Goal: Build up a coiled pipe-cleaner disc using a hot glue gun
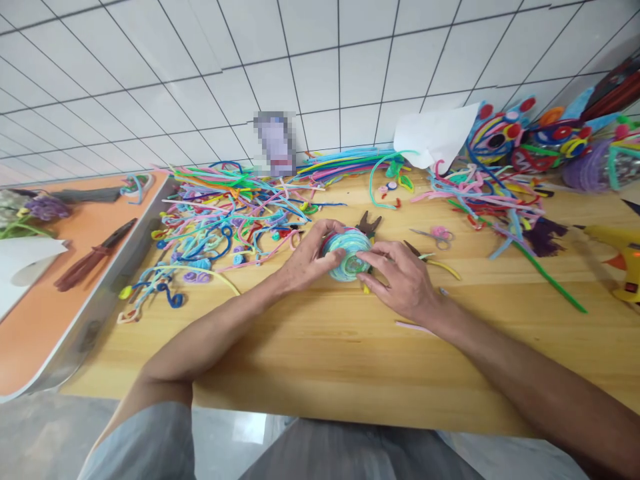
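Observation:
A round piece wound with light blue and green pipe cleaners (345, 272) is held over the middle of the wooden table, its pale green, shiny centre turned up towards me. My left hand (317, 257) wraps around its left side, the thumb lying across the coils. On the right, my right hand (403, 277) has its bent fingertips against the coils near the centre. Just behind the piece lie pliers with dark jaws (369, 223). A second pair of pliers (443, 268), with yellow handles, is partly hidden by my right hand.
Loose pipe cleaners (235, 207) cover the table's back left, and more (490, 190) lie at the back right. Small scissors (435, 237), a yellow glue gun (620, 257) and decorated figures (555, 143) are to the right. An orange-topped surface (45, 333) with red-handled pliers (93, 260) adjoins on the left.

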The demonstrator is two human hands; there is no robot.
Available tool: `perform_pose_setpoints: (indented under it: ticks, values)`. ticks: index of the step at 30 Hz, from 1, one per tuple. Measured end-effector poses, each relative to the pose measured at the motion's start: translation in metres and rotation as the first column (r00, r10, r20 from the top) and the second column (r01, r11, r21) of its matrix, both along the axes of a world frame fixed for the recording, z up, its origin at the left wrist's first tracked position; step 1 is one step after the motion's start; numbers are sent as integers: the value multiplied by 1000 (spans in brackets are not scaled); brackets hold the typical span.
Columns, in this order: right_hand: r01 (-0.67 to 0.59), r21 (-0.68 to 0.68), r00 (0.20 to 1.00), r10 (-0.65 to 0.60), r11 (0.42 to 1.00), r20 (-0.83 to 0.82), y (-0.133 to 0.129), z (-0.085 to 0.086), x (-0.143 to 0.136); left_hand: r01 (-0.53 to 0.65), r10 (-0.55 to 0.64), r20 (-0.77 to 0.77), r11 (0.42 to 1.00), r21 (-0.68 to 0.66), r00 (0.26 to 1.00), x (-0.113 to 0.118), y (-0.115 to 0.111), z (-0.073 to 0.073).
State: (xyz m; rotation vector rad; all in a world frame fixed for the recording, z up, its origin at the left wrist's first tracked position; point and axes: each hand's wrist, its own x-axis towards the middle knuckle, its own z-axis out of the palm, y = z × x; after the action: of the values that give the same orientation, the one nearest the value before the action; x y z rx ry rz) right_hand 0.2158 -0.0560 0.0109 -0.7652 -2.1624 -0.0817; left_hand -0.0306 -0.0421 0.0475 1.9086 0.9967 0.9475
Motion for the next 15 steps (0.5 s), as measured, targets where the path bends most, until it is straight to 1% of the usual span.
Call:
perform_pose_setpoints:
  ticks: [3, 6, 9, 13, 15]
  values:
    - [-15, 17, 1000, 15, 1000, 4, -1, 2, -1, 13, -17, -53, 997, -82, 998, 0, 3, 13]
    - [-21, -8, 1000, 21, 1000, 4, -1, 2, 0, 45, -54, -72, 992, -121, 996, 1, 7, 20]
    - [-25, -34, 1000, 25, 999, 5, 0, 1, 2, 7, -17, -94, 994, -113, 995, 3, 9, 18]
    - [-33, -59, 999, 31, 998, -37, 3, 2, 6, -90, 88, -21, 991, -98, 996, 6, 5, 10]
    - [-36, -48, 998, 33, 998, -56, 4, 3, 8, -132, 134, 8, 987, -89, 991, 8, 1, 6]
